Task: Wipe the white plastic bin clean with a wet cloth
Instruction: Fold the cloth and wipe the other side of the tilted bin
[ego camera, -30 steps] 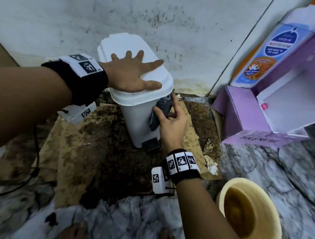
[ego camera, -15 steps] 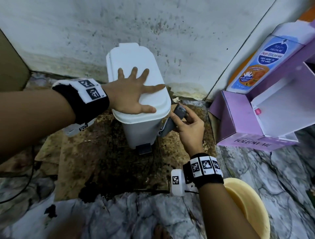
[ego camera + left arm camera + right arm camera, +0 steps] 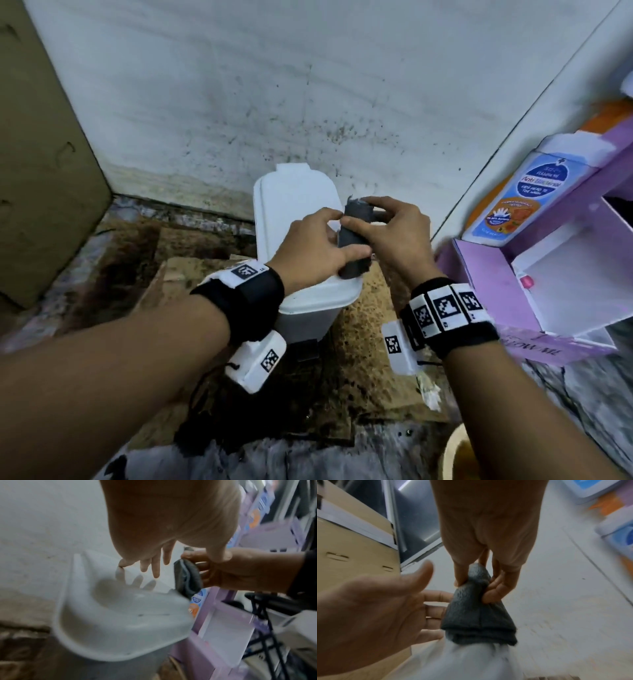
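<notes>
The white plastic bin (image 3: 294,195) stands on the floor against the wall with its lid down. Just above the lid's right front part my right hand (image 3: 394,233) pinches a folded dark grey cloth (image 3: 352,240) between thumb and fingers. My left hand (image 3: 322,240) is at the cloth's left side. In the right wrist view the right hand (image 3: 474,588) grips the cloth (image 3: 477,615), and the left hand (image 3: 385,601) lies open with straight fingers reaching behind it. The left wrist view shows the left hand (image 3: 154,568) spread over the lid (image 3: 120,615), with the cloth (image 3: 187,580) beside it.
An open purple box (image 3: 479,284) and a handwash bottle (image 3: 520,202) stand close on the right. A brown cardboard panel (image 3: 41,171) leans at the left. Stained cardboard (image 3: 370,359) covers the floor around the bin. A yellow bowl (image 3: 455,455) sits at the lower right.
The right hand has carried the cloth from the bin's right side up over the lid. The left hand has lifted off the lid and moved right to meet the cloth.
</notes>
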